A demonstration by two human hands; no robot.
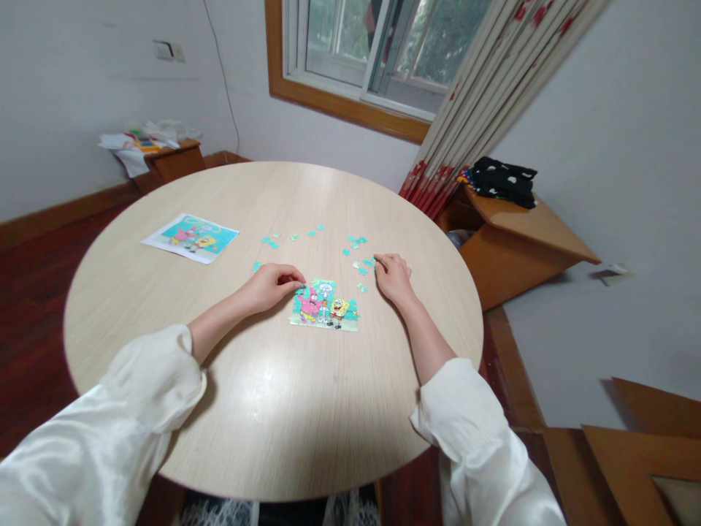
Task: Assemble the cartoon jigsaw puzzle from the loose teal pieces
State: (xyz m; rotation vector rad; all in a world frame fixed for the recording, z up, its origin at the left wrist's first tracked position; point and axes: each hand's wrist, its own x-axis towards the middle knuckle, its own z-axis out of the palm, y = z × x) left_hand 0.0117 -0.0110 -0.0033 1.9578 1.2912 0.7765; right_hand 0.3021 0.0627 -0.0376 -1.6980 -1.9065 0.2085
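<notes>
L hand at far-L of puzzle; R hand by loose pcs | grips: can't tell | pcs prob. light, stiff; pinch edges

Far wall: white-framed sliding window in an orange-brown wooden surround; greenery visible through the glass. Long cream curtain with red floral print hangs at its right side. Beneath the curtain's right edge, a brown wooden cabinet bears a folded black cloth with white spots. Left corner: low brown wooden stand topped with white papers; a thin dark cable runs down the wall nearby. White rectangular switch plate mounted above. Flooring: dark red-brown wood.
</notes>
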